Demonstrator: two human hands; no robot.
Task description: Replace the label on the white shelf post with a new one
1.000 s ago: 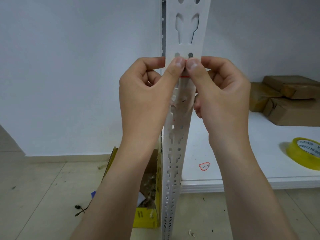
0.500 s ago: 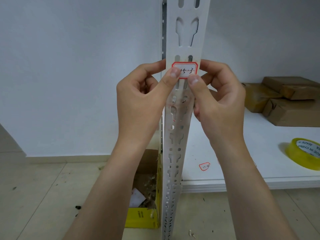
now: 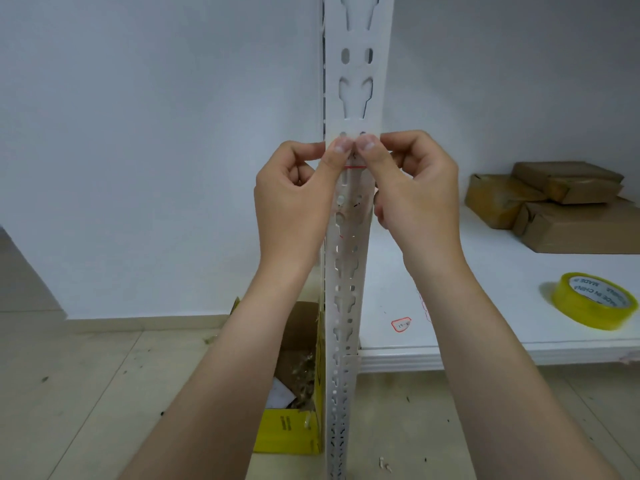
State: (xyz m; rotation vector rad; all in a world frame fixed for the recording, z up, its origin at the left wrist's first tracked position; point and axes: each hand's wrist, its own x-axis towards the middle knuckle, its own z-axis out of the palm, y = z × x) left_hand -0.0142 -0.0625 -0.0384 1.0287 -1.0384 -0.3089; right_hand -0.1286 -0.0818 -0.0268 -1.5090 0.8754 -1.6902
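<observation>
The white slotted shelf post [image 3: 356,71] stands upright in the middle of the view. A white label with a red border [image 3: 355,166] lies on the post's front face; only its lower red edge shows beneath my thumbs. My left hand [image 3: 294,206] and my right hand [image 3: 419,195] flank the post at the same height. Both thumbs press side by side on the label, and the fingers curl round behind the post. A strip of clear film seems to lie over the post around the label.
A white shelf board [image 3: 485,278] runs right of the post, with another red-bordered label [image 3: 401,323], a yellow tape roll [image 3: 594,301] and brown parcels [image 3: 554,202] on it. An open yellow cardboard box [image 3: 287,431] sits on the tiled floor left of the post.
Half a second ago the label showed above my thumbs. Both thumbs have since slid up over it, covering all but its bottom edge.
</observation>
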